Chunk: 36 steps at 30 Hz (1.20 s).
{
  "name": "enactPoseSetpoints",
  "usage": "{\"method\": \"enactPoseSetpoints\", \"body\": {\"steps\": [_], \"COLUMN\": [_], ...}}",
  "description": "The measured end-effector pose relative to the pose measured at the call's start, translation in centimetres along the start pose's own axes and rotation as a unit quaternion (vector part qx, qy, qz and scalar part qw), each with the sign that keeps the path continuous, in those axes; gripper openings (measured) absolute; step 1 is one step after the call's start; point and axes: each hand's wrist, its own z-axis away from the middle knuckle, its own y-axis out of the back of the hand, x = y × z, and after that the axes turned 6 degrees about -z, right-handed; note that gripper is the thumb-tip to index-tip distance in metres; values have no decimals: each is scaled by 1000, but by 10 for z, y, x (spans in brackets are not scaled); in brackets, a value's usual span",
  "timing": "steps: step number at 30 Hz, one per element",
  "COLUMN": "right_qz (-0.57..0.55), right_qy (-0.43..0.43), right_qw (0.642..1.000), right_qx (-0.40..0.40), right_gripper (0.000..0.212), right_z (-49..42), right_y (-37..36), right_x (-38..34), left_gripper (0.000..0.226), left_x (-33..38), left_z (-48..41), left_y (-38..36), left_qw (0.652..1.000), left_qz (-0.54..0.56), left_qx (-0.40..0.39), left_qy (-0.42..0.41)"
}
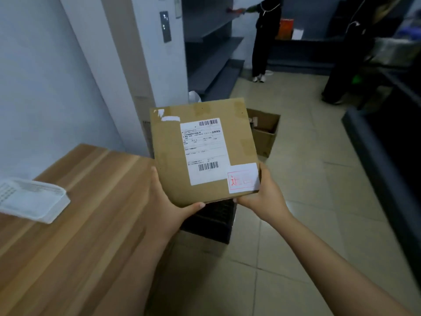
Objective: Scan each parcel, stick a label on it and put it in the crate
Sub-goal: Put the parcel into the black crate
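On the left the worktop (91, 213) carried only a white packet (32, 199) at its left edge; no scanner and no other parcel showed, so how many were left could not be told. The left grip (168, 201) held the near left corner of the parcel (204, 153), thumb lying up the left edge and fingers curled under the near edge, one fingertip showing there. The parcel was in the air, face up and tilted slightly, above the dark crate (211, 220) on the floor just right of the worktop. It bore a waybill (202, 137) in the middle and a small red-printed label (243, 178) at the near right corner, so scanning and labelling of this one were probably done, with only the lowering into the crate left. The crate's inside was mostly hidden. The right grip (264, 192) clasped the near right corner, thumb up the right edge and fingers beneath. Farther right an open carton (265, 131) stood on the floor
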Motion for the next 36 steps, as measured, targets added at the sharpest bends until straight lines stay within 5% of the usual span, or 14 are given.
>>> {"method": "enactPoseSetpoints", "body": {"steps": [10,36], "right_qz": [-9,14], "right_qy": [5,30], "right_qw": [1000,994], "right_qx": [18,-106], "right_gripper": [73,80], "right_z": [-116,-614], "right_y": [153,246], "right_x": [42,134], "left_gripper": [137,145], "left_x": [113,187], "left_z": [-65,-455], "left_y": [-152,-398], "left_qw": [999,995], "left_qz": [38,35], "left_qx": [-5,79], "left_qy": [-23,59]}}
